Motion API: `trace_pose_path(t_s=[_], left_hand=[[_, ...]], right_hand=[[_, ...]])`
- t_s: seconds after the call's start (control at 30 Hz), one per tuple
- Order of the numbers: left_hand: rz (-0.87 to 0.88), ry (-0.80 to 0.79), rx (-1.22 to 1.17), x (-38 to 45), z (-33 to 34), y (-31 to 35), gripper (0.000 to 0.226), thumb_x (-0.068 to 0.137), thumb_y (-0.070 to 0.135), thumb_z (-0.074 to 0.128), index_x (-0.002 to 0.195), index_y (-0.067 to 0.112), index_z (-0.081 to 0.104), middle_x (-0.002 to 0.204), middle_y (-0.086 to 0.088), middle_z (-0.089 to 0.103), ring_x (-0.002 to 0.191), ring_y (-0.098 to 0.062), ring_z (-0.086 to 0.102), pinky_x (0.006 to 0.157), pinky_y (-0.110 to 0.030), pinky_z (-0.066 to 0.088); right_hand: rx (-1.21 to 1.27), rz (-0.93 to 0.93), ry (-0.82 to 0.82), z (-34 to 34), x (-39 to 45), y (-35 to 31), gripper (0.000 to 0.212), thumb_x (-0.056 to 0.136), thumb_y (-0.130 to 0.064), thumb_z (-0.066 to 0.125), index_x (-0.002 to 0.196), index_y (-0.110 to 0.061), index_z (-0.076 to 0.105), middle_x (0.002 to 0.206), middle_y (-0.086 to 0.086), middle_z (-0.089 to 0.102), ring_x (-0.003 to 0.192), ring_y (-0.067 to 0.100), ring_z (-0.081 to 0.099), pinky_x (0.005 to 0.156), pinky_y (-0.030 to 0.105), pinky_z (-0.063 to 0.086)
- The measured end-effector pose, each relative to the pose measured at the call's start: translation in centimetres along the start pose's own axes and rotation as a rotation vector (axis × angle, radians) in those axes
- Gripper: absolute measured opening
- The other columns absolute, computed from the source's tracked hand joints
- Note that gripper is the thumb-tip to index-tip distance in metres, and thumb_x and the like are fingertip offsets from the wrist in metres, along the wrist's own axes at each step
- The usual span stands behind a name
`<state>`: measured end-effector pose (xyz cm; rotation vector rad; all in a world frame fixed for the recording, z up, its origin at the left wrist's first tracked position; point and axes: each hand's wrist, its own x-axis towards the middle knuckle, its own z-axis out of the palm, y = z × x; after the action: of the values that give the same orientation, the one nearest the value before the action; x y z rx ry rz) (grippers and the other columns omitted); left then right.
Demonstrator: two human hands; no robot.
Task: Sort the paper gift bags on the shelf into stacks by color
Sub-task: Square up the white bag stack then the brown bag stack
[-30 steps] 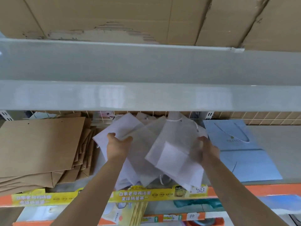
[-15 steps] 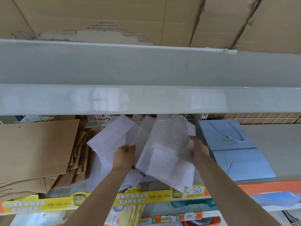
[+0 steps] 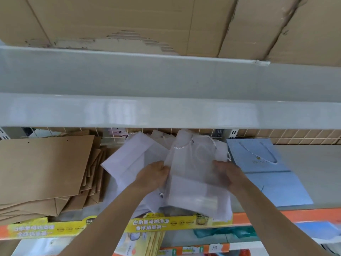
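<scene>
step: looks like squaring up the white bags (image 3: 197, 174) into one pile on the shelf (image 3: 313, 163), between the two hands
how to do it well: I'd tap the edges flush from both sides and tuck in the rope handles so nothing snags
left hand (image 3: 153, 175): fingers curled round the pile's left edge, forearm reaching up and in
right hand (image 3: 227, 174): gripping the opposite edge, thumb on top
neighbours: brown bags (image 3: 46, 169) left of the left hand, blue bag (image 3: 267, 174) just right of the right hand
</scene>
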<state>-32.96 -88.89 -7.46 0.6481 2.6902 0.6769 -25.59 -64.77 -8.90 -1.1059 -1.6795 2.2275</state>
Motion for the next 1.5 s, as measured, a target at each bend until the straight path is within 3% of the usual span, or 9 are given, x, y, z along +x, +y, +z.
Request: trace_pose_path(t_s=[0.13, 0.27, 0.37, 0.5, 0.7, 0.83, 0.93, 1.1, 1.5], left_hand=[[0.063, 0.186, 0.29, 2.8, -1.3, -0.6, 0.041, 0.094, 0.023, 0.04, 0.135, 0.017, 0.046, 0.141, -0.005, 0.043, 0.128, -0.025, 0.04, 0.1, -0.038, 0.037], [0.212, 0.004, 0.552, 5.9, -2.0, -0.1, 0.075, 0.089, 0.026, 0.054, 0.153, 0.027, 0.015, 0.161, 0.005, 0.013, 0.149, -0.02, 0.001, 0.118, -0.051, 0.007], [0.3, -0.016, 0.778, 7.1, -1.6, -0.2, 0.073, 0.084, 0.041, 0.061, 0.147, 0.022, 0.028, 0.148, -0.004, 0.034, 0.145, -0.023, 0.016, 0.117, -0.057, 0.001], [0.286, 0.001, 0.848, 6.6, -2.9, -1.0, 0.05, 0.085, 0.031, 0.058, 0.133, 0.02, 0.048, 0.132, -0.006, 0.047, 0.129, -0.023, 0.036, 0.111, -0.045, 0.022], [0.124, 0.089, 0.381, 5.8, -8.0, -3.1, 0.024, 0.097, 0.029, 0.043, 0.117, 0.023, 0.056, 0.115, 0.002, 0.062, 0.112, -0.023, 0.056, 0.099, -0.033, 0.033], [0.039, 0.088, -0.055, 5.3, -7.8, -3.6, 0.011, 0.099, 0.023, 0.048, 0.099, 0.019, 0.058, 0.107, -0.008, 0.061, 0.098, -0.027, 0.057, 0.086, -0.034, 0.045], [-0.038, 0.091, -0.264, 5.2, -7.0, -3.2, 0.013, 0.094, 0.015, 0.053, 0.082, 0.017, 0.055, 0.08, -0.006, 0.056, 0.069, -0.022, 0.051, 0.063, -0.026, 0.038], [-0.241, 0.201, -0.723, 5.2, -7.8, -3.4, 0.027, 0.091, 0.0, 0.053, 0.07, 0.016, 0.055, 0.067, -0.003, 0.051, 0.055, -0.013, 0.042, 0.044, -0.018, 0.032], [-0.278, 0.017, -1.065, 3.6, -1.8, 0.6, 0.027, 0.091, -0.006, 0.044, 0.075, 0.005, 0.062, 0.075, -0.015, 0.064, 0.067, -0.025, 0.059, 0.066, -0.03, 0.049]], right_hand=[[-0.046, -0.172, 0.094, -2.3, 0.3, -1.2, 0.025, 0.084, -0.007, 0.065, 0.109, -0.011, 0.065, 0.093, 0.009, 0.069, 0.079, 0.025, 0.064, 0.074, 0.035, 0.053], [0.015, -0.218, 0.152, -4.0, 0.1, -1.8, 0.026, 0.083, -0.002, 0.063, 0.107, -0.013, 0.065, 0.092, 0.007, 0.068, 0.08, 0.023, 0.062, 0.076, 0.033, 0.049], [0.067, -0.25, 0.14, -4.9, -0.1, -2.0, 0.029, 0.083, 0.001, 0.061, 0.107, -0.014, 0.062, 0.089, 0.009, 0.066, 0.075, 0.023, 0.061, 0.069, 0.032, 0.049], [0.215, -0.274, 0.099, -5.3, -0.1, -2.4, 0.036, 0.085, 0.008, 0.054, 0.117, -0.009, 0.059, 0.093, 0.015, 0.064, 0.075, 0.028, 0.061, 0.067, 0.037, 0.053], [0.326, -0.21, -0.03, -3.1, -1.0, -3.5, 0.025, 0.088, -0.007, 0.057, 0.11, -0.02, 0.059, 0.073, 0.002, 0.06, 0.051, 0.014, 0.058, 0.046, 0.024, 0.049], [0.304, -0.157, -0.118, -1.0, -1.4, -3.4, 0.035, 0.088, -0.016, 0.056, 0.123, -0.011, 0.057, 0.092, 0.013, 0.058, 0.077, 0.027, 0.056, 0.071, 0.034, 0.048], [0.294, -0.083, -0.163, 0.4, -2.1, -2.1, 0.038, 0.085, -0.017, 0.059, 0.122, -0.01, 0.055, 0.091, 0.015, 0.049, 0.075, 0.029, 0.048, 0.07, 0.038, 0.041], [0.283, 0.002, -0.226, 1.3, -2.3, 0.2, 0.042, 0.09, -0.015, 0.057, 0.13, -0.001, 0.056, 0.124, 0.024, 0.059, 0.116, 0.041, 0.053, 0.107, 0.052, 0.036], [0.144, 0.012, -0.13, 2.5, -1.4, 0.2, 0.027, 0.083, -0.009, 0.065, 0.11, -0.01, 0.066, 0.098, 0.015, 0.072, 0.078, 0.029, 0.069, 0.059, 0.037, 0.059]])
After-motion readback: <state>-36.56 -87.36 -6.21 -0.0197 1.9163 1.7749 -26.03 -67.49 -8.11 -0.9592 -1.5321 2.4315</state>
